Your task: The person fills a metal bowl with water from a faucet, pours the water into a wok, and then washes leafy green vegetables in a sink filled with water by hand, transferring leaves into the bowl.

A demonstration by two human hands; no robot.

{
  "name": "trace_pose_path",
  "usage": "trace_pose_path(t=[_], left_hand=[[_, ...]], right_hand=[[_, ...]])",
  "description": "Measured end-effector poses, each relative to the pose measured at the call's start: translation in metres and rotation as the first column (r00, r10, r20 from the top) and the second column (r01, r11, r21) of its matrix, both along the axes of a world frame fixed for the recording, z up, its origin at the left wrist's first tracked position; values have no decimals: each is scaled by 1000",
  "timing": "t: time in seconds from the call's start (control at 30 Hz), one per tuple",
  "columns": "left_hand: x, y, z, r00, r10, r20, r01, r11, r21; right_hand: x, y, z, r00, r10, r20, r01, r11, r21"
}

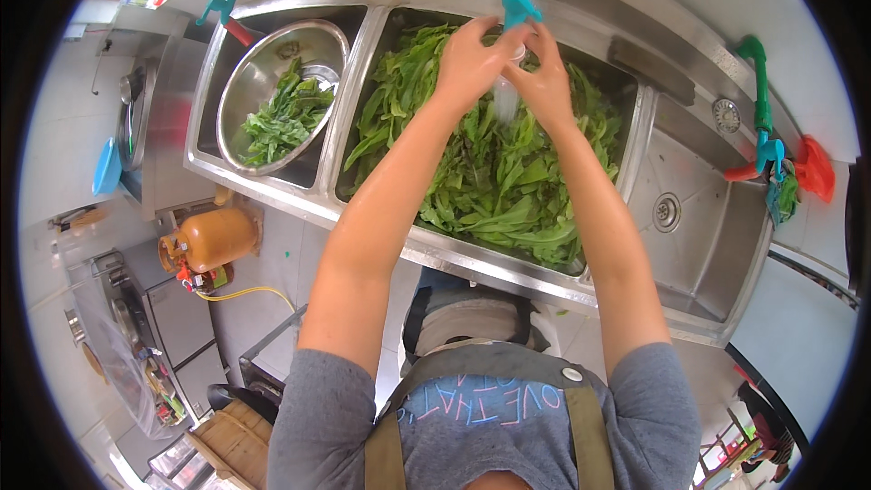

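Observation:
My left hand (468, 61) and my right hand (546, 80) meet just below the turquoise tap (518, 3) over the middle sink basin. Their fingertips come together around its outlet, where a small whitish round part (518, 53) shows between them. Whether the fingers grip that part or only touch it, I cannot tell. A stream of water (505, 101) falls between my hands onto leafy green vegetables (503, 177), which fill much of the basin. To the left, a steel bowl (228, 105) sits tilted in another basin, with more cut greens (289, 116) inside.
The right basin (694, 245) has a drain (667, 211). Other taps stand over the left (221, 5) and right (767, 148) basins, and a red plastic bag (814, 167) hangs at the far right. An orange gas cylinder (219, 238) with a yellow hose (255, 290) is at lower left.

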State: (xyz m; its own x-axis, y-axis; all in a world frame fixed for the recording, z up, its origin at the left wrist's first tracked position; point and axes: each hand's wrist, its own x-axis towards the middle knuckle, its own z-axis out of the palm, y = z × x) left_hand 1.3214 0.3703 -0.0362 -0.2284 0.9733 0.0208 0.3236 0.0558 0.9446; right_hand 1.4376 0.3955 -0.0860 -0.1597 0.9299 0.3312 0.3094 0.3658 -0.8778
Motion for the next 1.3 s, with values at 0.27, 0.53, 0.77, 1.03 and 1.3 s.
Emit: trace_pose_path(t=[0.27, 0.53, 0.77, 1.03, 1.3], left_hand=[[-14, -52, -100, 948, 194, -251, -292, 844, -449], [11, -75, -209, 862, -1, -508, -266, 851, -453], [-15, -59, -206, 973, -170, -159, 26, 758, -652], [-30, -92, -86, 662, 410, 628, 44, 815, -578], [-53, -64, -144, 880, 82, 468, 180, 854, -488]], right_hand=[[78, -48, -95, 987, -68, 143, 149, 711, -687], [2, -74, -151, 893, 127, 431, 267, 621, -737], [27, -46, -190, 954, -261, 151, 202, 185, -962], [56, -89, -62, 739, -531, -416, -312, 278, -909], [54, -84, -82, 919, -310, 243, 358, 402, -843]])
